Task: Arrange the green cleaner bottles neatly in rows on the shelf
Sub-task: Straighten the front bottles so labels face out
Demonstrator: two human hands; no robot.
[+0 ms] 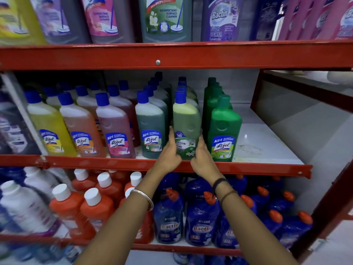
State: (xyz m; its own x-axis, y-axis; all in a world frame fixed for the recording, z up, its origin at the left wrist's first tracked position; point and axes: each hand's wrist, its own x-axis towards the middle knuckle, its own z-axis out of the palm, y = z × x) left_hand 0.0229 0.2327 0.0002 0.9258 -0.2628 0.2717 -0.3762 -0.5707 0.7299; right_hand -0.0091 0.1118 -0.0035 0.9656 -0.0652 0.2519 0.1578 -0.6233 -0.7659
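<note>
A light green Bactin bottle (186, 121) with a blue cap stands at the front edge of the middle shelf (257, 142), heading a row of like bottles behind it. My left hand (169, 152) grips its lower left side and my right hand (203, 159) its lower right side. To its left runs a row of darker green Lizol bottles (150, 125) with blue caps. On its right stands a row of solid green Lizol bottles (224, 131) with green caps.
Yellow, orange and pink Lizol rows (80, 127) fill the shelf's left part. White shelf surface shows right of the green rows. A red beam (156, 56) runs above. Below stand orange bottles (66, 207) and blue Bactin bottles (202, 217).
</note>
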